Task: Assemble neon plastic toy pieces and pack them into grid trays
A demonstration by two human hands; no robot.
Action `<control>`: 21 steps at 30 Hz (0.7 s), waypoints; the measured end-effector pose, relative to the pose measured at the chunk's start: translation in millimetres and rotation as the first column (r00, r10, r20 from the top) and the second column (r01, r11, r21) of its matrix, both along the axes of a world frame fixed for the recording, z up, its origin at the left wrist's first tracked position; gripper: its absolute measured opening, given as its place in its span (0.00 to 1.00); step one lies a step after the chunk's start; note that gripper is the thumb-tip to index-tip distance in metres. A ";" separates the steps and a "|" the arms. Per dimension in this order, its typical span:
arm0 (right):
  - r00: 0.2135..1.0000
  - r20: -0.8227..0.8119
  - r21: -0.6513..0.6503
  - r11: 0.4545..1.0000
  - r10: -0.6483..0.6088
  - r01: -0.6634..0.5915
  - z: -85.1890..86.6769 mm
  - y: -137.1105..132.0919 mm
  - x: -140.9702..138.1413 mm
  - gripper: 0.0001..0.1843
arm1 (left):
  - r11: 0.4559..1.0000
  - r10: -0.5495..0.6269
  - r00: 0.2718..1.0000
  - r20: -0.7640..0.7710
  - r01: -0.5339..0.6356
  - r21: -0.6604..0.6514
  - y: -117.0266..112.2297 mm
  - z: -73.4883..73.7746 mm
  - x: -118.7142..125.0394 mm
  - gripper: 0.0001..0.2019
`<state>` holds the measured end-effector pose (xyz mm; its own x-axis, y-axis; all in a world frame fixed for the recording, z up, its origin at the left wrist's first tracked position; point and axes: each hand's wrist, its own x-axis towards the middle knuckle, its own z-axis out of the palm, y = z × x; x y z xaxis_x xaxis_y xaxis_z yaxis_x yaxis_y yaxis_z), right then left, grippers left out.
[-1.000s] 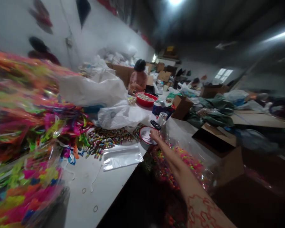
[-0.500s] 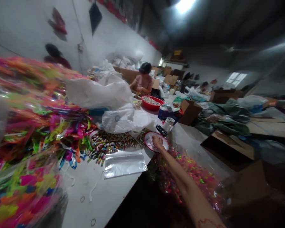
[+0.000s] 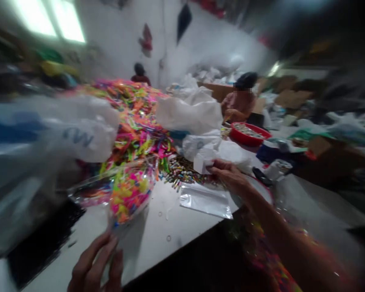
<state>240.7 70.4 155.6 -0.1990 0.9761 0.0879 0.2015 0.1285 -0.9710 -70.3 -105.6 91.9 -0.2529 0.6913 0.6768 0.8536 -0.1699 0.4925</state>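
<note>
My right hand (image 3: 229, 174) pinches a small white slip of paper (image 3: 202, 162) above a heap of short, multicoloured stick-like pieces (image 3: 187, 172). My left hand (image 3: 99, 261) is at the lower left, its fingertips closed on the near edge of a clear plastic bag (image 3: 130, 196) filled with bright pink, yellow, orange and green pieces. Between the hands, a flat stack of clear plastic bags (image 3: 205, 200) lies on the white table (image 3: 158, 239). Behind my right forearm, a white bowl with a red rim (image 3: 266, 188) is partly hidden.
A large pile of colourful strips (image 3: 136, 105) rises at the back left, beside white sacks (image 3: 188, 115). A red basin (image 3: 249, 136) stands in front of a co-worker (image 3: 240, 99). A black phone (image 3: 261, 176) lies by the bowl. More bagged pieces (image 3: 270, 251) sit below the table edge.
My right hand has left the bowl and moved left with a white paper slip. My left hand has come into view at the filled bag. The view has swung left.
</note>
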 end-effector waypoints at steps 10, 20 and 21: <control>0.589 0.433 0.222 0.553 0.682 -0.803 109.1 2.5 -191.7 0.10 | 0.989 -0.038 0.890 -0.454 -0.033 -0.146 31.8 45.1 4.2 0.10; 0.181 0.895 -0.055 0.503 0.407 -0.863 42.9 -13.4 -240.3 0.15 | 0.983 -0.175 0.935 -0.310 0.182 -0.006 6.8 18.3 19.9 0.07; 0.159 0.919 -0.047 0.499 0.361 -0.865 44.3 -16.5 -235.6 0.13 | 0.982 -0.175 0.936 -0.304 0.189 0.017 5.6 16.2 18.4 0.08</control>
